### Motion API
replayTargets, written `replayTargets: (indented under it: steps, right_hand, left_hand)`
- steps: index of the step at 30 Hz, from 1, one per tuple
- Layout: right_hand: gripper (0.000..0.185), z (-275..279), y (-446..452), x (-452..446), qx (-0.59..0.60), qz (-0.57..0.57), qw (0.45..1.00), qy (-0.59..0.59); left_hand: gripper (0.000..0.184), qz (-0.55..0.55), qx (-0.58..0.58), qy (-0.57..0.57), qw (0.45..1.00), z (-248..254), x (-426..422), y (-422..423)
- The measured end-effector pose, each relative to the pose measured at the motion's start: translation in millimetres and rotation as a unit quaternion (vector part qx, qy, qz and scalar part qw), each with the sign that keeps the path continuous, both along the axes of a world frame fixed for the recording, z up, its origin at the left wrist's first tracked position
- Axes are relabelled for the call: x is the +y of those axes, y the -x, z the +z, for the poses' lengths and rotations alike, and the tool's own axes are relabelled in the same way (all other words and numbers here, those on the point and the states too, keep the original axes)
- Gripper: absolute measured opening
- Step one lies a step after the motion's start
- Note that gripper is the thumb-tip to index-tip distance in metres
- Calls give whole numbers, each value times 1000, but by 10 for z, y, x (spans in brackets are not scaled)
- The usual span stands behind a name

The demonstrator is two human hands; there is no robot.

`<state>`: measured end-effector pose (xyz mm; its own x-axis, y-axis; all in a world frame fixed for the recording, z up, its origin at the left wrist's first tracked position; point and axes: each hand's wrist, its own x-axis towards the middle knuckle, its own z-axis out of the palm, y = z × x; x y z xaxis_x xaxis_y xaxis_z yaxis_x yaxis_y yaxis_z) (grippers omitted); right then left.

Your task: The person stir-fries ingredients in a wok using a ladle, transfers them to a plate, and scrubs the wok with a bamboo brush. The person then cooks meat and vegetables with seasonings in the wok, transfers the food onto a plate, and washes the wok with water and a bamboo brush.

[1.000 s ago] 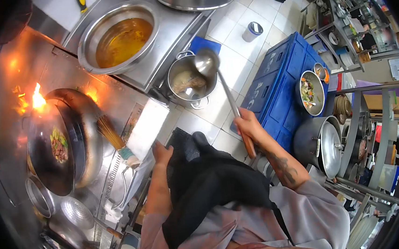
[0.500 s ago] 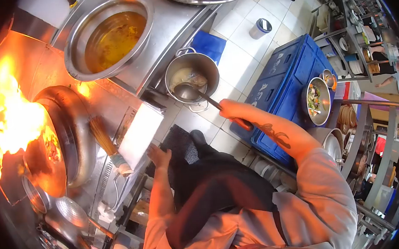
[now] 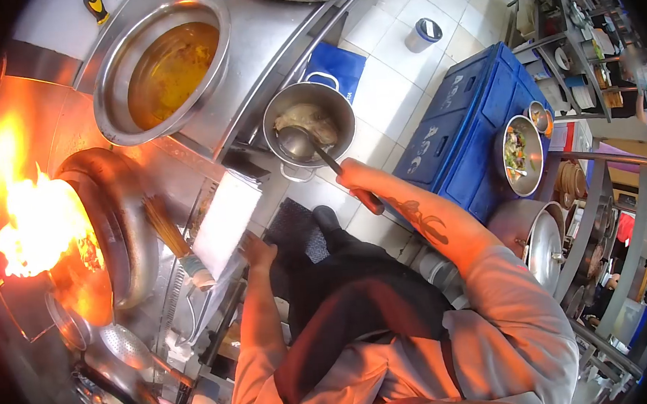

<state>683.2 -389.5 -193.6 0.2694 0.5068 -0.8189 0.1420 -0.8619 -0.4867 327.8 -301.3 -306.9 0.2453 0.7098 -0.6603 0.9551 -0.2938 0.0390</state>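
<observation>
My right hand (image 3: 358,179) is wrapped around the wooden handle of a metal ladle (image 3: 298,145). The ladle's bowl is inside a deep two-handled pot (image 3: 347,130), against a pale, meat-like lump (image 3: 312,119). My left hand (image 3: 257,250) is at the front edge of the stove, beside a white folded cloth or block (image 3: 224,213). Its thumb stands apart from the fingers, whose tips are partly hidden, and nothing shows in its grasp. Left of it, tall flames (image 3: 40,224) rise over a wok (image 3: 90,277).
A metal basin (image 3: 107,105) of yellow oily liquid stands on the steel counter. The bamboo brush (image 3: 165,222) lies by the burner. Blue crates (image 3: 447,128) hold a bowl of chopped vegetables (image 3: 517,155). A perforated skimmer (image 3: 122,345) and a lidded cup (image 3: 424,34) are also around.
The ladle's bowl has shifted toward the pot's near left side, and more of the pale lump shows. The flames have changed shape. My left hand stays at the stove edge.
</observation>
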Motion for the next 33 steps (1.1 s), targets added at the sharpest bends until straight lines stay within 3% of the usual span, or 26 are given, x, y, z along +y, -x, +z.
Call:
replayTargets:
  steps: [7,13,18,21,23,26,29,33]
  right_hand:
    - [23,-106,171,76,60,-104,993,18]
    - [24,-502,290,210,28,-63,998,13]
    - [21,-1301,194,76,23,71,991,-109]
    - [18,-1330,99,45,15,145,978,-152]
    - [15,-590,129,53,101,-95,986,-92]
    - [12,-346,-13,-243,192,-135,961,-147]
    - [10,-543,-161,-473,230,-163,956,-84]
    - [10,415,-90,-773,249,-294,919,-87]
  left_hand:
    - [104,-1,-28,20,999,-232,41,180]
    - [105,-13,-39,4,999,-216,73,199]
    - [99,-22,-127,-58,990,112,-41,142]
    - [94,-67,-226,-125,964,235,-226,245]
    - [91,-74,-280,-114,950,400,-367,337]
    - [85,-46,-297,-87,950,293,-661,757]
    - [83,80,-310,-5,947,697,-854,1008]
    - [82,168,-244,-6,955,536,-1139,1708]
